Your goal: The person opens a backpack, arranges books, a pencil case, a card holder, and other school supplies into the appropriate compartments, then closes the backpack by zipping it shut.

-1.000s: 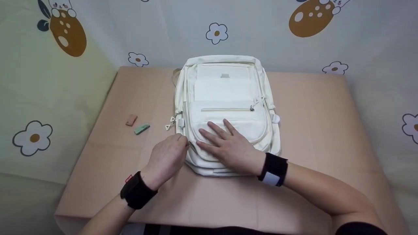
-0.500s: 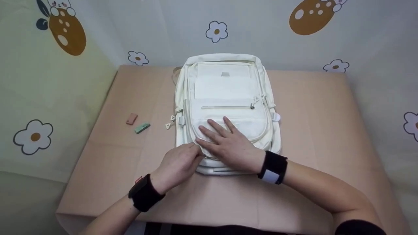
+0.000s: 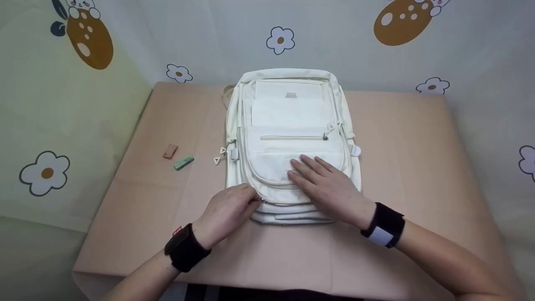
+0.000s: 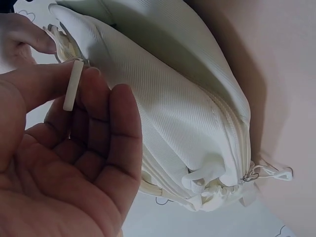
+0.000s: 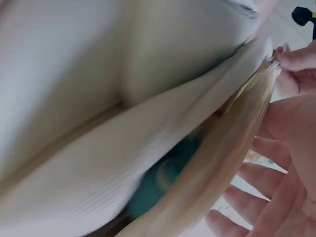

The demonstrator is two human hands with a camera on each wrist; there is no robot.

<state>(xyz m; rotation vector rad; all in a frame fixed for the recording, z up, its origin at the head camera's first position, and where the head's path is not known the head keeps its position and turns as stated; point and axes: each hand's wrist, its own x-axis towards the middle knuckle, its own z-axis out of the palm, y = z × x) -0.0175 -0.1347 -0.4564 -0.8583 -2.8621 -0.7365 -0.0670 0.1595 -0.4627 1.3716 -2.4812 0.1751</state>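
A white backpack [image 3: 288, 113] lies front up on the table. Near its lower left edge my left hand [image 3: 230, 213] pinches a zipper pull [image 4: 74, 86] between thumb and finger; the pull's white tab shows in the left wrist view. My right hand [image 3: 330, 190] lies with straight fingers over the lower right of the front pocket. The right wrist view shows a zipped compartment gaping open, with a teal item [image 5: 158, 182] inside; its kind is unclear, as the view is blurred.
On the table [image 3: 401, 167], left of the backpack, lie a small pink block [image 3: 170, 151] and a small green block [image 3: 184, 162]. Loose zipper pulls [image 3: 219, 156] stick out from the backpack's left side. A patterned curtain [image 3: 209, 37] hangs behind.
My left hand has moved right and toward me along the backpack's lower edge with the zipper pull, then stopped. My right hand has shifted right across the front, baring more of the lower pocket.
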